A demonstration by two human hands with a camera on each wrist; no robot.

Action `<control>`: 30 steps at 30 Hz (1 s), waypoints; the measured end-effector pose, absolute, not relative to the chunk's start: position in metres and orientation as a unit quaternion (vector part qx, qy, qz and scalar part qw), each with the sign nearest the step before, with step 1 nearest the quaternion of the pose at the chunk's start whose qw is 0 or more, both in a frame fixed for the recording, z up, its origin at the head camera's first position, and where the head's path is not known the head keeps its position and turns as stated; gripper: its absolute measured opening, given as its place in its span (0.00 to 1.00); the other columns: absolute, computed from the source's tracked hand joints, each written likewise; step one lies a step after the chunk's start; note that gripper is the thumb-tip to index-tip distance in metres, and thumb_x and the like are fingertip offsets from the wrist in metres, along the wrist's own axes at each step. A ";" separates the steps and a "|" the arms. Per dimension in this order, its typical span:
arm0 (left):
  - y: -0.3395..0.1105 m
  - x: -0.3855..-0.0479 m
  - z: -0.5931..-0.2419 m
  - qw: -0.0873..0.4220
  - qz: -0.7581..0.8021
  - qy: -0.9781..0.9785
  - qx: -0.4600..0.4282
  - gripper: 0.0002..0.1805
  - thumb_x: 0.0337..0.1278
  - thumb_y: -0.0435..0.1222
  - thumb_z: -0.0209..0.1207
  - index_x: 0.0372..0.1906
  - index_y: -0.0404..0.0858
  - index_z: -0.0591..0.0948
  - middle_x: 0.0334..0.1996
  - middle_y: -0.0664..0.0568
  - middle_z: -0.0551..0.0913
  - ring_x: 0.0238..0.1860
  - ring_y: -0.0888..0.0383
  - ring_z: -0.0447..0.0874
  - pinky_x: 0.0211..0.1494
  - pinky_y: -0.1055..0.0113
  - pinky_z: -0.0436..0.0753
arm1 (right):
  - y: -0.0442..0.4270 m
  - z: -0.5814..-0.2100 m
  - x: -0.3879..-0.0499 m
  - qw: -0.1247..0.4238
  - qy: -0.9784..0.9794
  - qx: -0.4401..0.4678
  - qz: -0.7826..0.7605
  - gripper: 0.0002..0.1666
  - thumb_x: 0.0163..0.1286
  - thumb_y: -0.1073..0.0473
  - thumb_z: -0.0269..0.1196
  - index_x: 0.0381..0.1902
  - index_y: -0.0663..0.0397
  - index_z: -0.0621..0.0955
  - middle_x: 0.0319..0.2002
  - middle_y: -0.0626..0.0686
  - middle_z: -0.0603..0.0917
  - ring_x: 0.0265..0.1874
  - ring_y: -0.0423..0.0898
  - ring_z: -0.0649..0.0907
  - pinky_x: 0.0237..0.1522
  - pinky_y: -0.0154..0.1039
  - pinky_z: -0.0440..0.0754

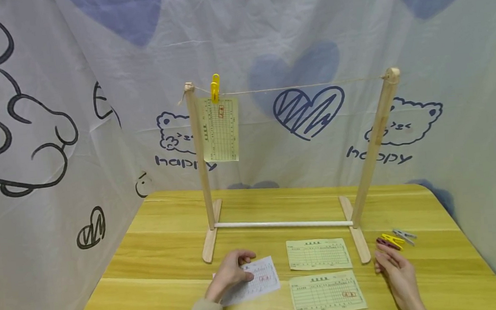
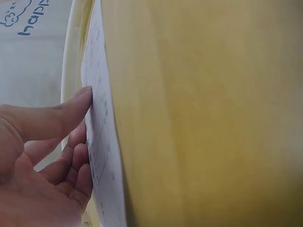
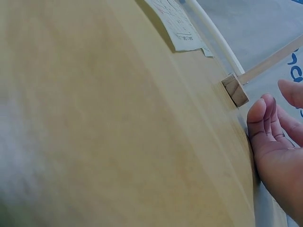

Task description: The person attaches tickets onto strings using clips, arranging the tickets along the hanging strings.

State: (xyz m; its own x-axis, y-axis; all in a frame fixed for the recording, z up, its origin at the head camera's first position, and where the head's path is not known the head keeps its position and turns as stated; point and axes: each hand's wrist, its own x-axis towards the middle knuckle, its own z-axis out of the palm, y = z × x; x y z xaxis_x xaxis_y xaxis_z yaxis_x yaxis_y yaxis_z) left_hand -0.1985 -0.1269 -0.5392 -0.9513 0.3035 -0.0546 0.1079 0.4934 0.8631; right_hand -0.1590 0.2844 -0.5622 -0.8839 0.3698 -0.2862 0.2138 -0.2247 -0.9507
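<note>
My left hand (image 1: pixel 233 274) rests over a white printed slip (image 1: pixel 265 281) on the table; in the left wrist view the thumb and bent fingers (image 2: pixel 78 161) touch the slip (image 2: pixel 102 137). My right hand (image 1: pixel 397 275) has its fingers loosely bent beside a dark red clothespin (image 1: pixel 388 244), with a yellow clothespin (image 1: pixel 394 240) and a grey one (image 1: pixel 404 236) just behind. In the right wrist view this hand (image 3: pixel 279 142) holds nothing visible. Two yellowish slips (image 1: pixel 318 254) (image 1: pixel 327 293) lie flat between the hands.
A wooden frame (image 1: pixel 199 154) with a string (image 1: pixel 291 87) across its top and a white bottom rod (image 1: pixel 280 224) stands behind the hands. From the string's left end hangs a yellowish slip (image 1: pixel 220 133), clipped by a yellow clothespin (image 1: pixel 214 89). Patterned cloth surrounds the table (image 1: pixel 160 261).
</note>
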 end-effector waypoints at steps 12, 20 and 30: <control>-0.120 -0.208 -0.536 0.087 0.442 0.887 0.100 0.28 0.36 0.25 0.77 0.51 0.29 0.83 0.41 0.44 0.83 0.42 0.54 0.77 0.47 0.65 0.78 | 0.287 -0.563 -0.158 0.042 -0.619 -0.224 0.752 0.15 0.74 0.60 0.62 0.35 0.26 0.84 0.27 0.38 0.84 0.27 0.33 0.80 0.32 0.28 0.82; -0.115 -0.204 -0.535 0.074 0.396 0.911 0.091 0.33 0.29 0.31 0.81 0.51 0.34 0.84 0.43 0.44 0.82 0.44 0.52 0.76 0.52 0.55 0.75 | 0.288 -0.563 -0.158 0.037 -0.621 -0.215 0.753 0.12 0.74 0.58 0.62 0.39 0.29 0.83 0.28 0.37 0.85 0.28 0.33 0.80 0.32 0.28 0.82; -0.115 -0.203 -0.536 0.056 0.386 0.915 0.102 0.29 0.31 0.31 0.81 0.48 0.35 0.85 0.42 0.45 0.82 0.44 0.50 0.75 0.54 0.54 0.69 | 0.289 -0.563 -0.157 0.033 -0.614 -0.210 0.760 0.14 0.74 0.59 0.63 0.36 0.27 0.84 0.30 0.36 0.85 0.29 0.33 0.80 0.32 0.27 0.82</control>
